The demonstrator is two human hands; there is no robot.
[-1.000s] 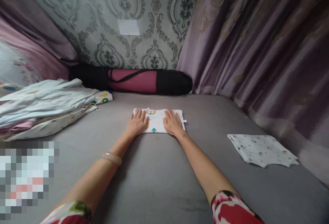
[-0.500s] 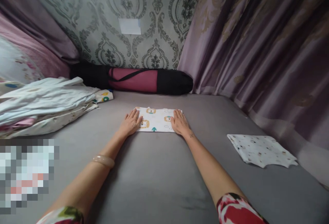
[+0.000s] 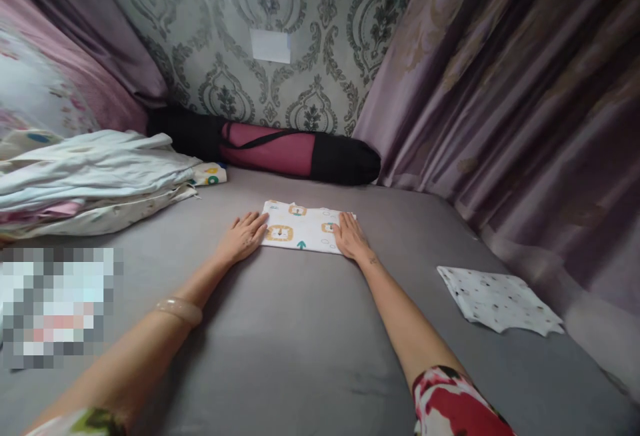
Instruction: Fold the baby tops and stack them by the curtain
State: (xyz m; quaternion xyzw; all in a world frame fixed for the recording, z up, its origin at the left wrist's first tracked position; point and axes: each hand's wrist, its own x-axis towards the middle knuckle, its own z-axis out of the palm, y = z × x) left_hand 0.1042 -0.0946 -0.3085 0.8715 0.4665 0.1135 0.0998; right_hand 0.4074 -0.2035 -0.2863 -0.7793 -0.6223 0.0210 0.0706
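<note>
1. With twelve o'clock straight ahead of the person, I see a folded white fabric rectangle printed with orange lion faces and a green arrow-like motif [image 3: 306,231] lying flat at twelve, on a smooth grey sheet [image 3: 285,336].
2. The bare left hand [image 3: 244,236] is at the cloth's nine o'clock end, fingertips on its edge and palm mostly off it; its grip is released, the fingers stretched out.
3. The bare right hand [image 3: 351,235] lies palm down over the cloth's three o'clock end; its grip is released too, pressing flat and pinching nothing.
4. A pale, glossy round bangle [image 3: 179,311] circles the left forearm.
5. At two o'clock, well apart from the hands, lies a folded white fabric piece with small dark spots [image 3: 500,299].
6. Between ten and eleven sits a loose heap of pale blue, cream and pink fabric [image 3: 100,169].
7. Beyond the cloth, around twelve, a long black-and-maroon cylindrical bag [image 3: 270,149] lies along the grey patterned wall [image 3: 327,29].
</note>
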